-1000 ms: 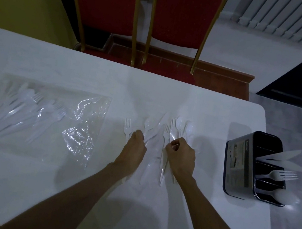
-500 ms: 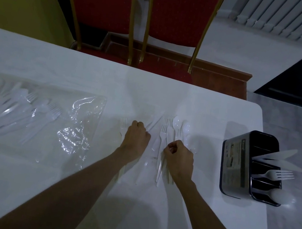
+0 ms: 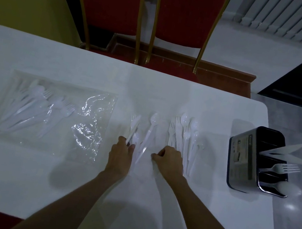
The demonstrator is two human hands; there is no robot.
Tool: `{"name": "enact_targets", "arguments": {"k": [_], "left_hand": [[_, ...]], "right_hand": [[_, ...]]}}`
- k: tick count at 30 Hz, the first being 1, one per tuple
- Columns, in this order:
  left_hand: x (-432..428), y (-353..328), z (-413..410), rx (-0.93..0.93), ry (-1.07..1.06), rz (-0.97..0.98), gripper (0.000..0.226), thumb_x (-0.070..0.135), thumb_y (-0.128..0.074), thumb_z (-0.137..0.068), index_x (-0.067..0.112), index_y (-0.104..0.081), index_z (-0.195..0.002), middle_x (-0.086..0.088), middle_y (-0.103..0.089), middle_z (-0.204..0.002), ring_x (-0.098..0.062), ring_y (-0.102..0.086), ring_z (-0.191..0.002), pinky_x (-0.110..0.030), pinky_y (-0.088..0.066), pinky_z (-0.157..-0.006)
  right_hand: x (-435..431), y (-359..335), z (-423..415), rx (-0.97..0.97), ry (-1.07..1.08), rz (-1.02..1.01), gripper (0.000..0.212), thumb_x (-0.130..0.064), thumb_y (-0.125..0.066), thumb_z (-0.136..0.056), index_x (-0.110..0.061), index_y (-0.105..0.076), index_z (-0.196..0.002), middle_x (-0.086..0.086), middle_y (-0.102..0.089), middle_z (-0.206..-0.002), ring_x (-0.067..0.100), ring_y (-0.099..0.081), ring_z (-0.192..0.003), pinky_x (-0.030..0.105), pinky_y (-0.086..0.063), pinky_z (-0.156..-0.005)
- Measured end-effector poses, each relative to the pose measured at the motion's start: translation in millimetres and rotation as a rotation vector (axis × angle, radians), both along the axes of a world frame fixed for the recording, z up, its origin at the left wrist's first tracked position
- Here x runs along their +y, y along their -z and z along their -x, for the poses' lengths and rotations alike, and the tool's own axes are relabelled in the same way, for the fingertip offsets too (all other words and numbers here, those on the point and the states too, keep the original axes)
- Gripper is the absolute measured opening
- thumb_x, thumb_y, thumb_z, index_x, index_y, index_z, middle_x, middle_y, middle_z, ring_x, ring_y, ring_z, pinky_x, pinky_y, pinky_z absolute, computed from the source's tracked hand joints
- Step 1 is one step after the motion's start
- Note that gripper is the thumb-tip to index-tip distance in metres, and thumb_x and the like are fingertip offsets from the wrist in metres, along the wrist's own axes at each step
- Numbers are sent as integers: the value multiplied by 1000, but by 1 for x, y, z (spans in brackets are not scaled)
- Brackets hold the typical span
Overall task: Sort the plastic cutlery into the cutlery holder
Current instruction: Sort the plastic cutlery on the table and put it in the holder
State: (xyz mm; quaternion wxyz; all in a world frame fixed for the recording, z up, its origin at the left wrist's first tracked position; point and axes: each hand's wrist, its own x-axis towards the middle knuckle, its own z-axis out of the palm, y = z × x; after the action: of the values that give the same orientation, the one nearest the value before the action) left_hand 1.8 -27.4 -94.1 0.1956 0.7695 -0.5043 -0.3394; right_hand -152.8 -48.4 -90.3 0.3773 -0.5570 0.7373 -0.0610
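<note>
Checking in from the remote seat. The holder [image 3: 243, 155] sits at the right edge of the desk [image 3: 151, 204]. Two knives [image 3: 284, 150] poke out of its far slot, a fork [image 3: 285, 168] out of the middle one and a spoon [image 3: 287, 188] out of the nearest.

Left of the holder there's a loose bunch of forks and spoons [image 3: 182, 135] lying flat, handles toward me. Further from the holder lies a single spoon [image 3: 150, 130], then a knife [image 3: 134, 125] with a fork head showing just beside it.

My left hand [image 3: 120, 155] is on that far side of the spread, thumb and fingers pinching the knife's handle. My right hand [image 3: 169, 162] is between it and the holder, knuckles up, fingers curled down at the desk. Honestly can't tell whether it has hold of anything.

Farthest from the holder is a clear bag [image 3: 92, 124] with more white cutlery inside. Two red chairs [image 3: 113, 2] stand behind the desk.
</note>
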Motion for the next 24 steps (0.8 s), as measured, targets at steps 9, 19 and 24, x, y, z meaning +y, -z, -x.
{"name": "enact_targets", "arguments": {"k": [9, 19, 24], "left_hand": [[11, -1, -28, 84, 10, -19, 6, 6, -35, -98, 6, -41, -97, -13, -56, -90, -29, -58, -82, -35, -42, -65], [12, -5, -39, 234, 54, -24, 31, 23, -31, -101, 10, -55, -116, -13, -56, -92, -29, -54, -82, -33, -42, -74], [7, -16, -42, 296, 91, -72, 40, 13, -34, -101, 11, -42, -140, -18, -52, -112, -23, -55, -97, -25, -39, -80]], "right_hand": [[-1, 3, -31, -176, 158, -66, 29, -26, -72, -79, 1, -64, -75, 13, -67, -61, 9, -53, -39, 18, -48, -47], [-5, 1, -35, -15, 142, -57, 27, -24, -75, -78, -6, -55, -72, -1, -46, -58, 8, -42, -48, 17, -31, -43], [6, -1, -33, 61, 100, -41, 40, -19, -65, -89, -17, -37, -60, -3, -41, -61, 11, -46, -57, 17, -31, -46]]}}
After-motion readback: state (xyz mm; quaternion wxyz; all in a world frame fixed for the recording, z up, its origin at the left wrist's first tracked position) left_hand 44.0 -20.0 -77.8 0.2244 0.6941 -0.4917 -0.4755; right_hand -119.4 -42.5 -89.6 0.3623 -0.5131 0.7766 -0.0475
